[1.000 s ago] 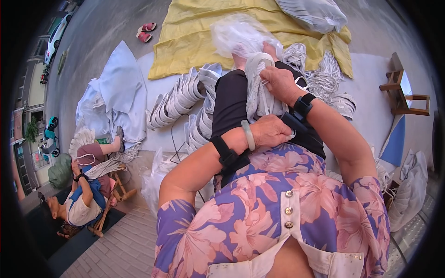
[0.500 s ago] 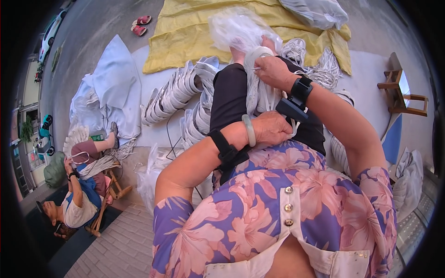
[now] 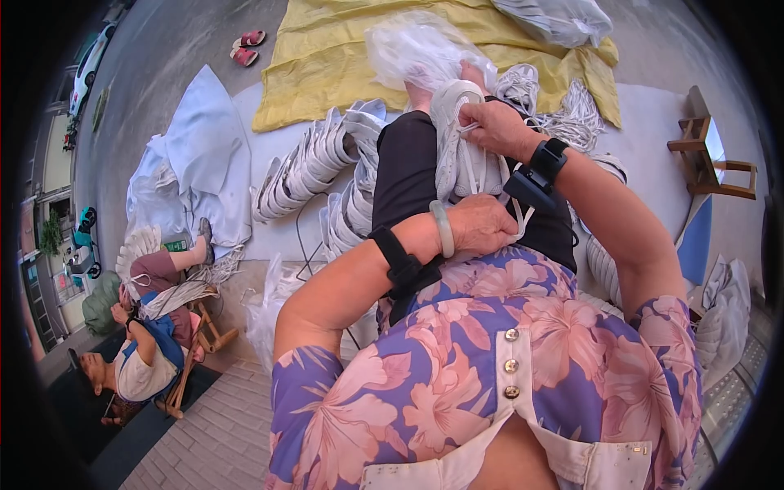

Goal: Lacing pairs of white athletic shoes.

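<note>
A white shoe upper (image 3: 447, 151) lies along my lap, between my dark-trousered thighs. My right hand (image 3: 498, 131) is closed at its far end, with the fingers pinched on a white shoelace. Nearer my body, my left hand (image 3: 487, 224) is closed on a white lace (image 3: 524, 216) whose loop shows beside the fingers. Lace strands run between the two hands over the upper. The palm side of my left hand is hidden.
Nested stacks of white shoe uppers (image 3: 302, 167) lie to the left. Bundled white laces (image 3: 576, 118) rest near a yellow sheet (image 3: 327, 61). A wooden stool (image 3: 694, 147) stands at right. Lower left, another person (image 3: 147, 359) sits with white laces on the lap.
My right hand has moved slightly right and toward me. The shoe upper has turned, so more of its opening and side shows. My left hand keeps nearly the same place.
</note>
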`<state>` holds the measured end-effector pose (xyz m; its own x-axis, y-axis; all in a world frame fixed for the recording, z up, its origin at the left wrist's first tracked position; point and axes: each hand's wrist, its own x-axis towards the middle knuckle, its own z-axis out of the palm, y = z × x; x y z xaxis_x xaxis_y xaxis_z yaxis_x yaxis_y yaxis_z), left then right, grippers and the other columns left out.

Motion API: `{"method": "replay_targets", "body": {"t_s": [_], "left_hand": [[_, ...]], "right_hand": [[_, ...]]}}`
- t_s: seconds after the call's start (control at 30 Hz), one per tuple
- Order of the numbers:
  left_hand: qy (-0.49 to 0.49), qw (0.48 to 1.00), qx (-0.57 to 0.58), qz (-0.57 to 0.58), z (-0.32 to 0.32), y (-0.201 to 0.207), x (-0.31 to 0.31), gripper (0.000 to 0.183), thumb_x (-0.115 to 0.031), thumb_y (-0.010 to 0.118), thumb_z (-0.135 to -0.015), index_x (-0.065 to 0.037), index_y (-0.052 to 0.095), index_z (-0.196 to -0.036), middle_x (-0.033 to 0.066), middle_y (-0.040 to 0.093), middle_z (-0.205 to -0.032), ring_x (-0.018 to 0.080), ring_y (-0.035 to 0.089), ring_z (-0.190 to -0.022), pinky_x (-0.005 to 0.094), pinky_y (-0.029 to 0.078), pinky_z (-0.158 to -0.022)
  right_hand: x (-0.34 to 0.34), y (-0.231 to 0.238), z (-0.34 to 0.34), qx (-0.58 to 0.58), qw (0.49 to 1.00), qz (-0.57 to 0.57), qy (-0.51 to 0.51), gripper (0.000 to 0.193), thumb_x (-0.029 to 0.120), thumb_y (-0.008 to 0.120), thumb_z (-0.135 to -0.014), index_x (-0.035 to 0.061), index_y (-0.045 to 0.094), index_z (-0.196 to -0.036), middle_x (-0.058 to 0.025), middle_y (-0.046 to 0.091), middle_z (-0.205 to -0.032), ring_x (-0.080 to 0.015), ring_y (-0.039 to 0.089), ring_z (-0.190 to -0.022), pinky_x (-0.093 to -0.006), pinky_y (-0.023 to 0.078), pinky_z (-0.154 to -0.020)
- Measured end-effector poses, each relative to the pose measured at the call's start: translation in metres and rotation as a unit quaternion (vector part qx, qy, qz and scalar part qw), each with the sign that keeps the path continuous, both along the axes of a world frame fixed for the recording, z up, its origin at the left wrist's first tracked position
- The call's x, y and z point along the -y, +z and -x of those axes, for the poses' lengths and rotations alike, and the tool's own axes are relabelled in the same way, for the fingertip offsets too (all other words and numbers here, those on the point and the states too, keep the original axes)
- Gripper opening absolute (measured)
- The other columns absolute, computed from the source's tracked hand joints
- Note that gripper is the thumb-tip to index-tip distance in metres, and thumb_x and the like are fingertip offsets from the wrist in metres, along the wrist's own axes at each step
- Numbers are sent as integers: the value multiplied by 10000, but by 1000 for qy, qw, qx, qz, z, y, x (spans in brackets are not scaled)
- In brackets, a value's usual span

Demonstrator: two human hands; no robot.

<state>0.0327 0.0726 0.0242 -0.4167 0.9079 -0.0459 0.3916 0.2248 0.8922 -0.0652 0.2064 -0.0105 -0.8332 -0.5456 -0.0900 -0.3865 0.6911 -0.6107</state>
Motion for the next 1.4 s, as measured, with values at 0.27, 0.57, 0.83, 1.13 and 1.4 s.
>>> {"method": "replay_targets", "body": {"t_s": [0.27,0.57,0.83,1.13,1.4], "left_hand": [[-9,1000,13,-2,1,-3,-2,199,-159,532,-757,-29,497,-611,174,480,-574,359,499,-577,402,373,-538],[1,1000,17,-8,3,1,4,187,-155,531,-757,-23,499,-628,182,476,-584,367,494,-583,402,368,-533],[9,1000,17,-11,2,1,2,172,-147,527,-758,-14,512,-650,188,493,-604,365,506,-600,409,380,-550],[23,998,30,-55,3,6,1,189,-169,526,-764,-11,517,-660,179,493,-602,357,503,-599,399,385,-556],[37,982,177,-47,11,22,5,213,-174,510,-855,5,580,-766,75,536,-617,152,526,-585,282,409,-568]], "right_hand": [[34,2,43,16,976,-150,155,202,178,607,-707,-22,590,-728,-187,581,-677,-350,578,-716,-381,447,-651],[6,18,34,168,984,-10,53,113,107,553,-719,-4,540,-708,-23,464,-579,-105,421,-594,-274,396,-583],[12,9,32,85,994,15,63,89,96,594,-683,11,573,-698,-97,550,-600,-212,516,-618,-316,417,-658],[5,10,43,69,997,-37,7,201,244,623,-726,44,613,-750,-101,591,-696,-181,570,-725,-325,331,-932],[-20,-20,36,129,989,38,-67,230,227,640,-787,10,595,-846,-60,555,-709,-141,510,-716,-286,424,-702]]}}
